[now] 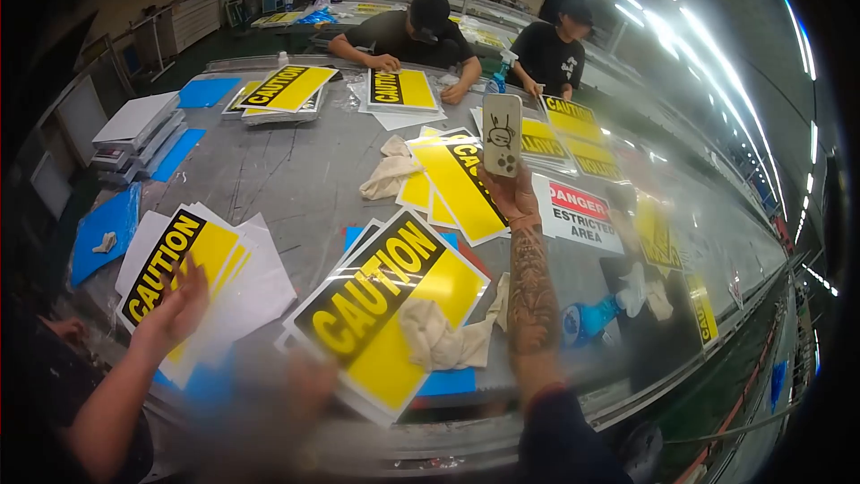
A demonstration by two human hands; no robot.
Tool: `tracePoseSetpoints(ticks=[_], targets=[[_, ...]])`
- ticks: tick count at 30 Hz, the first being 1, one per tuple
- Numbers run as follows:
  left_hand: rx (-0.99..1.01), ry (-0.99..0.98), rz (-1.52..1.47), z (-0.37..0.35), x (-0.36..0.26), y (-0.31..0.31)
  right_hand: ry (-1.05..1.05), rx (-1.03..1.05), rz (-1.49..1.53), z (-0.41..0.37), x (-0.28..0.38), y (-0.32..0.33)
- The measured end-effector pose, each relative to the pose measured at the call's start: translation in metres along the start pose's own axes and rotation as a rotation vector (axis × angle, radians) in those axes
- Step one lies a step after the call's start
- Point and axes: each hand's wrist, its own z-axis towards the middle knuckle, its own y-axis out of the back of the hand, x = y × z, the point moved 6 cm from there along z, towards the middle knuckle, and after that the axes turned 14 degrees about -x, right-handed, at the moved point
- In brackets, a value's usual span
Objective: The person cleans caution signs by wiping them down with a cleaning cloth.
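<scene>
My right hand (512, 200) is raised over the table and grips a white phone (502, 133) upright, its back with a drawn figure facing me; my tattooed forearm (533, 291) runs below it. My left hand (309, 385) is a blur at the near edge of a large yellow and black CAUTION sign (385, 305). Whether it touches the sign is unclear. A crumpled beige cloth (439, 341) lies on that sign's right side.
A co-worker's hand (179, 305) at the left rests on another stack of CAUTION signs (193, 260). Two people in black work at the far side. More signs, a DANGER sign (580, 211), cloths, blue sheets (103, 229) and a blue spray bottle (587, 321) cover the grey table (287, 170).
</scene>
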Motion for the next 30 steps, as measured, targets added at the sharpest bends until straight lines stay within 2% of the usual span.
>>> tracePoseSetpoints(ticks=[5,6,7,9,11,14,15,19,22,30], targets=[[0.057,0.037,-0.149,0.003,-0.013,-0.006,-0.120,0.164,-0.054,-0.022,-0.047,-0.049],[0.039,0.042,-0.214,0.003,-0.014,-0.007,-0.164,0.195,-0.049,-0.030,-0.062,-0.063],[-0.059,-0.017,-0.294,0.005,-0.011,-0.009,-0.217,0.198,-0.069,-0.038,-0.079,-0.079],[-0.060,-0.085,-0.196,0.008,0.009,-0.010,-0.328,0.213,-0.127,-0.064,-0.116,-0.118],[-0.067,-0.044,-0.147,0.007,0.001,-0.007,-0.370,0.186,-0.268,-0.085,-0.149,-0.151],[-0.075,-0.066,-0.166,0.007,-0.007,-0.007,-0.492,0.261,-0.332,-0.107,-0.180,-0.192],[0.036,-0.054,-0.078,0.007,-0.009,-0.007,-0.511,0.264,-0.369,-0.113,-0.187,-0.207],[0.042,0.037,-0.057,0.008,-0.001,-0.010,-0.450,0.299,-0.621,-0.131,-0.202,-0.250],[0.025,-0.014,-0.135,0.006,-0.018,-0.007,-0.359,0.378,-0.772,-0.140,-0.209,-0.277],[-0.020,-0.073,-0.065,0.009,-0.017,-0.006,-0.261,0.446,-0.824,-0.143,-0.225,-0.319]])
